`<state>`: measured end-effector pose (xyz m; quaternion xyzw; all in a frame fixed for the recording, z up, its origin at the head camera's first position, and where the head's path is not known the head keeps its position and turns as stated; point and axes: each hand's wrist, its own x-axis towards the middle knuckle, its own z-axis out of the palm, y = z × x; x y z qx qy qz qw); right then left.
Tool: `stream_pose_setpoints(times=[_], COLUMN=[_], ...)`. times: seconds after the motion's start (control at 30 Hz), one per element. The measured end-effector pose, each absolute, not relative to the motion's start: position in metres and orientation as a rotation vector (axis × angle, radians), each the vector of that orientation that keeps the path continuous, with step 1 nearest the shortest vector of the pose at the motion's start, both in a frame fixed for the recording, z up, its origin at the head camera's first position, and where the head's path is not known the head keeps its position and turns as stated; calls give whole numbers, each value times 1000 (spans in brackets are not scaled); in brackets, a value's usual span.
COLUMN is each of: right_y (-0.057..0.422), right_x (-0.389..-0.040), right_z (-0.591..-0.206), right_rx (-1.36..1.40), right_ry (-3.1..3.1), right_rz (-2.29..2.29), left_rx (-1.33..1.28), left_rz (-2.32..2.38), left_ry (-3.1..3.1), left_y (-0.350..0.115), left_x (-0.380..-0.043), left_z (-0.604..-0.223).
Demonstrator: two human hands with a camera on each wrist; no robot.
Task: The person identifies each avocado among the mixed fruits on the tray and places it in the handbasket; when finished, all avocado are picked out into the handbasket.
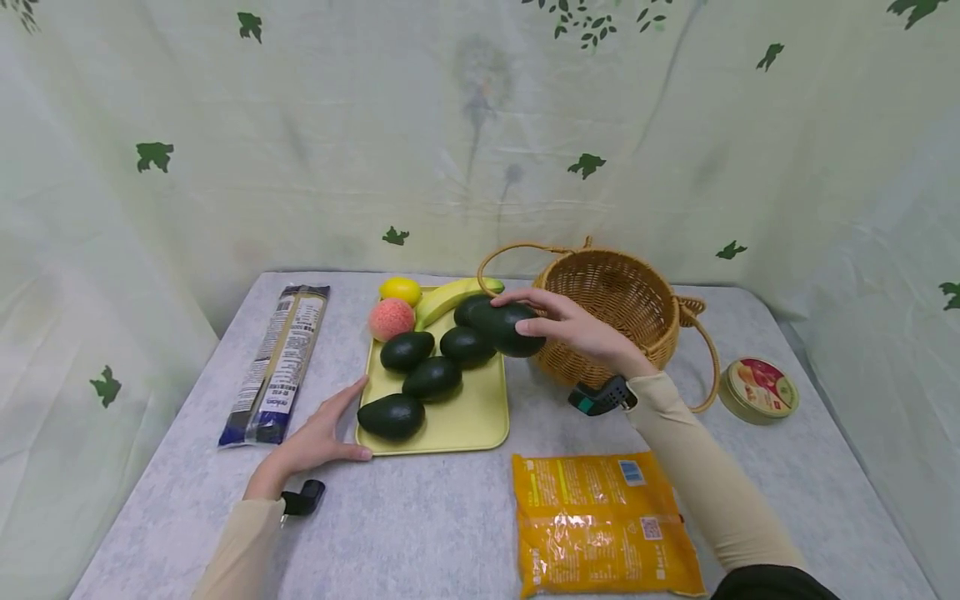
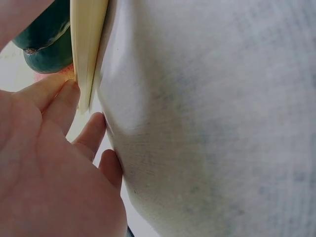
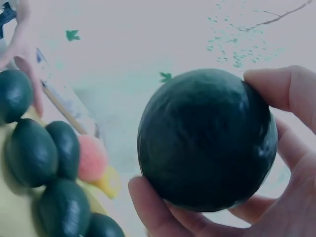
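Observation:
My right hand (image 1: 577, 329) grips a dark green avocado (image 1: 504, 327) by its sides, over the right edge of a yellow tray (image 1: 468, 421). In the right wrist view, fingers and thumb curve around this avocado (image 3: 207, 140). Several more avocados (image 1: 432, 379) lie on the tray, with a pink peach-like fruit (image 1: 391, 319), a lemon (image 1: 401, 290) and a banana (image 1: 448, 302) at its far end. Beside the tray's near left corner, my left hand (image 1: 318, 437) touches the rim with extended fingers; the left wrist view shows fingertips against the tray's side (image 2: 86, 49).
A wicker basket (image 1: 551, 358) with loop handles stands behind my right hand. Right of it sits a round tin (image 1: 759, 390). An orange packet (image 1: 603, 525) lies in front, and a long blue-ended packet (image 1: 276, 367) lies left of the tray. Fabric walls surround the table.

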<state>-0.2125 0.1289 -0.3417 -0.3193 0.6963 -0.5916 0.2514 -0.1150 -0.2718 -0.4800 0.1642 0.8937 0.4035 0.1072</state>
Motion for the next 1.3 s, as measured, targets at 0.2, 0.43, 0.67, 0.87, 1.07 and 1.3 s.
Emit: stream_pose_setpoints(times=[0.2,0.43,0.67,0.87,1.07,1.3], right_y=[153,184,214,237,251,253], right_x=[-220,-235,-257,-275,-286,-289], right_z=[-330,-322,-321,-324,-329,-331], right_rx=[-808,-684,-567,-565,-555,-510], right_ry=[1995,2087,2115,2104,2136,2251], right_rz=[-1670,-1685,-1747,-1739,-1662,-1461], left_rx=[477,475,470,463,456,457], left_rz=[1192,1194,1189,1182,1180,1183], left_ry=[2628,2632,2637,2640,2641,2641], left_y=[-272,-272,-272,-273,-273,-273], left_x=[-115,-115,-116,-115,-115,-115], left_z=[-481,-481,-482,-483,-483,-484])
